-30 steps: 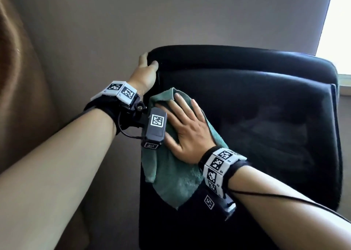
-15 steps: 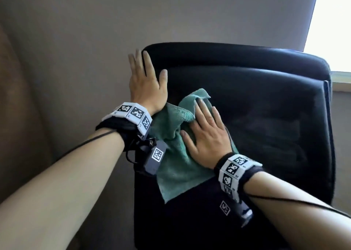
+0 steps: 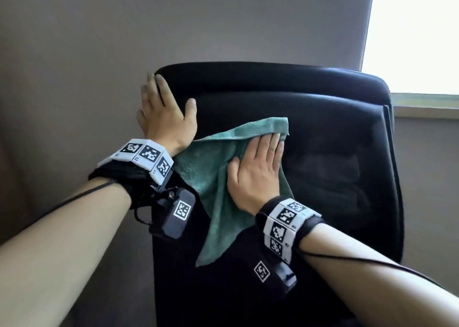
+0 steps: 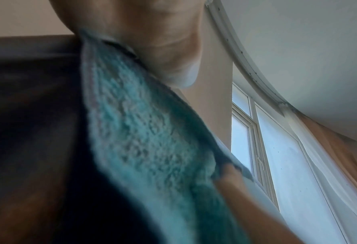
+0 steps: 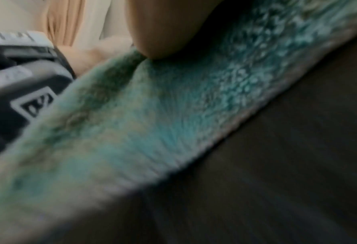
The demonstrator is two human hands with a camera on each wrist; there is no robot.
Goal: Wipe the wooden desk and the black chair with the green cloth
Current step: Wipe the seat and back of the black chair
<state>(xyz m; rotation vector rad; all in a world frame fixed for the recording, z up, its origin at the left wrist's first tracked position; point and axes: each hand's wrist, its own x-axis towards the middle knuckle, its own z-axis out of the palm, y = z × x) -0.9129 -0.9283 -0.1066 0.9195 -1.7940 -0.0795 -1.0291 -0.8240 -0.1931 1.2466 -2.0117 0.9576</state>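
On the chair (image 3: pixel 323 133) back, we are sliding the cloth (image 3: pixel 211 175) rightward from the left edge under our flat right hand (image 3: pixel 258 172); left hand (image 3: pixel 166 118), fingers straight, is bracing the corner. Chair wiping is progressing; desk unseen.

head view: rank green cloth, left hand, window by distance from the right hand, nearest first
1. green cloth: directly under the right hand, pressed to the black chair.
2. left hand: to its left, on the chair's upper corner.
3. window: far upper right.
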